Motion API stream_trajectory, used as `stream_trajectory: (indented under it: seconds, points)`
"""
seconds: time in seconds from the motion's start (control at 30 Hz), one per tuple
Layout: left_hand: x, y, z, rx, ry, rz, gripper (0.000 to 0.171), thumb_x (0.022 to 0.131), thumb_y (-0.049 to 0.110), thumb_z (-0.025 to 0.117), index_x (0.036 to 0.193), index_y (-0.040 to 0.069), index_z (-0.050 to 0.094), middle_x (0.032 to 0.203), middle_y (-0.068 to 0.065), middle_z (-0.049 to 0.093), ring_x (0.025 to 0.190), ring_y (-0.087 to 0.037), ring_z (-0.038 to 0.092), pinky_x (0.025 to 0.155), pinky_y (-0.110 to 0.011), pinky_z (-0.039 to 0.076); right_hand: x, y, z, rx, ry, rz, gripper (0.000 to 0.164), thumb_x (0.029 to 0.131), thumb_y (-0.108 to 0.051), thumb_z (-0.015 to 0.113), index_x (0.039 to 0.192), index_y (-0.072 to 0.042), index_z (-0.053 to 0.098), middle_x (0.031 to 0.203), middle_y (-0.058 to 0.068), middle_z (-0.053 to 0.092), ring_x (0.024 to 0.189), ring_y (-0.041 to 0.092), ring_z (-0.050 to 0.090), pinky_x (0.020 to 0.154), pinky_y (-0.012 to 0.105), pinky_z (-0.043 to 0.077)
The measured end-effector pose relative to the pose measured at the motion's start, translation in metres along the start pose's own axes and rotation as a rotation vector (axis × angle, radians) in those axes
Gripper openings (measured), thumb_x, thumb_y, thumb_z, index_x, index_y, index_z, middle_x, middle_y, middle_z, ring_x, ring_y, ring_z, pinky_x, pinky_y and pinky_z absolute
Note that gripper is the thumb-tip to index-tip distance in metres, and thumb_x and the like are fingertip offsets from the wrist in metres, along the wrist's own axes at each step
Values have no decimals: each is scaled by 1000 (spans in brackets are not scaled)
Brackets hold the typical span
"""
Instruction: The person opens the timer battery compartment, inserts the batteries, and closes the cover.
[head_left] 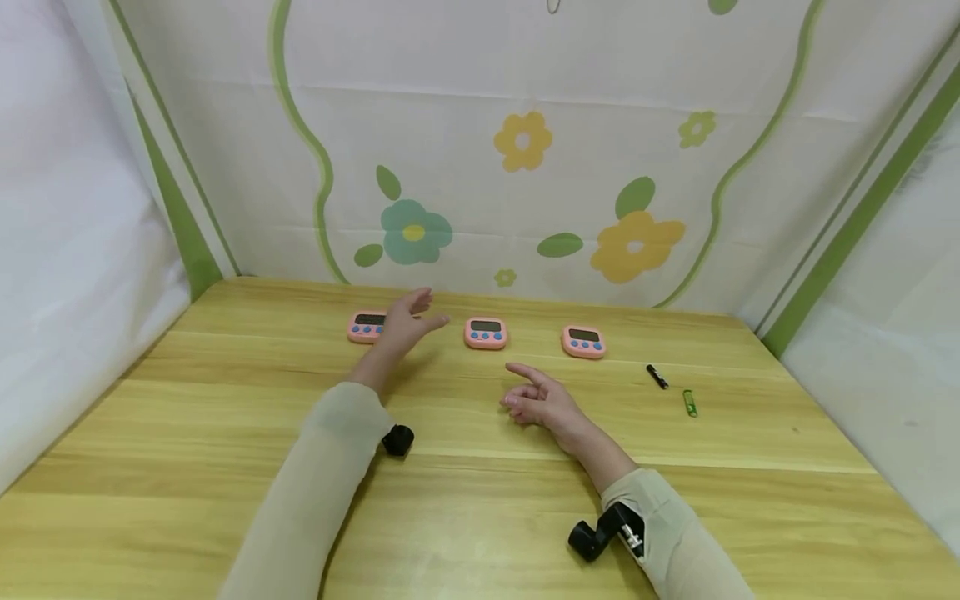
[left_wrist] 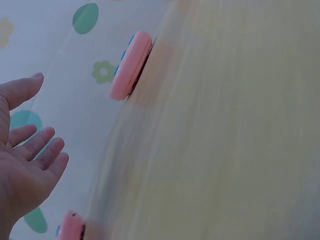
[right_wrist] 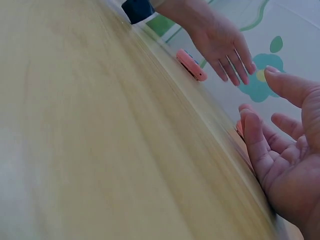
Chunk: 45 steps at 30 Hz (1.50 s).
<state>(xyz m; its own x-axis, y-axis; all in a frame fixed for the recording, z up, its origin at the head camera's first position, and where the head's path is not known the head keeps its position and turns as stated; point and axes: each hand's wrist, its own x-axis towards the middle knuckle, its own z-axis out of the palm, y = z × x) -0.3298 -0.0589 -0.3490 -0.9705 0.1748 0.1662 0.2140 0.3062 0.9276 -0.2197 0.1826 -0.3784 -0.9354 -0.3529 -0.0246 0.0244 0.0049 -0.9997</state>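
Note:
Three pink digital timers with dark screens and blue buttons lie in a row along the back of the table: a left timer (head_left: 365, 328), a middle timer (head_left: 486, 333) and a right timer (head_left: 583, 342). My left hand (head_left: 406, 325) hovers between the left and middle timers, partly covering the left one; its fingers are extended and hold nothing. In the left wrist view its thumb stands apart from the fingers, with a timer (left_wrist: 132, 66) beyond. My right hand (head_left: 547, 408) is in front of the middle timer, index finger stretched out, the others loosely bent, holding nothing.
A small black cylindrical item (head_left: 657, 377) and a small green item (head_left: 690, 403), perhaps a battery, lie on the right of the wooden table (head_left: 480, 508). A white flowered curtain (head_left: 465, 133) hangs behind the table. Black wrist cameras sit on both sleeves.

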Motion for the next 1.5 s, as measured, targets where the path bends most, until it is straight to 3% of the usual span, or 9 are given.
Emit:
stream_trajectory:
  seconds: [0.27, 0.5, 0.83, 1.17, 1.5]
  points:
    - [14, -11, 29, -27, -115, 11, 70, 76, 23, 67, 133, 4, 31, 130, -13, 37, 116, -26, 34, 94, -37, 33, -1, 1, 1, 8, 5, -6, 62, 81, -9, 60, 134, -5, 28, 89, 9, 59, 70, 14, 56, 69, 30, 49]
    - [16, -19, 41, 3, -154, -18, 70, 75, 19, 68, 132, 2, 32, 131, -10, 37, 118, -25, 32, 95, -35, 30, 1, 2, 5, 1, 4, 7, 62, 80, -10, 61, 134, -6, 29, 89, 10, 58, 70, 15, 55, 70, 31, 48]
    - [16, -22, 50, 60, -162, -14, 70, 75, 15, 67, 132, -1, 29, 132, -15, 34, 118, -26, 32, 96, -35, 30, 6, 1, 11, -10, 1, 18, 61, 81, -8, 60, 133, -7, 30, 87, 8, 59, 69, 15, 55, 70, 31, 49]
    - [20, -21, 54, 232, -155, -10, 76, 71, 20, 71, 133, 2, 31, 128, -14, 39, 113, -26, 37, 94, -37, 31, 7, -2, 10, -1, 0, 5, 62, 80, -7, 60, 134, -4, 28, 86, 7, 59, 68, 15, 55, 66, 29, 49]
    - [13, -23, 51, 189, -87, -32, 70, 69, 20, 73, 129, 4, 39, 125, -13, 43, 112, -25, 40, 92, -36, 35, 6, 0, 9, -8, -11, 15, 61, 81, -8, 60, 133, -4, 29, 89, 9, 59, 70, 15, 55, 68, 30, 49]
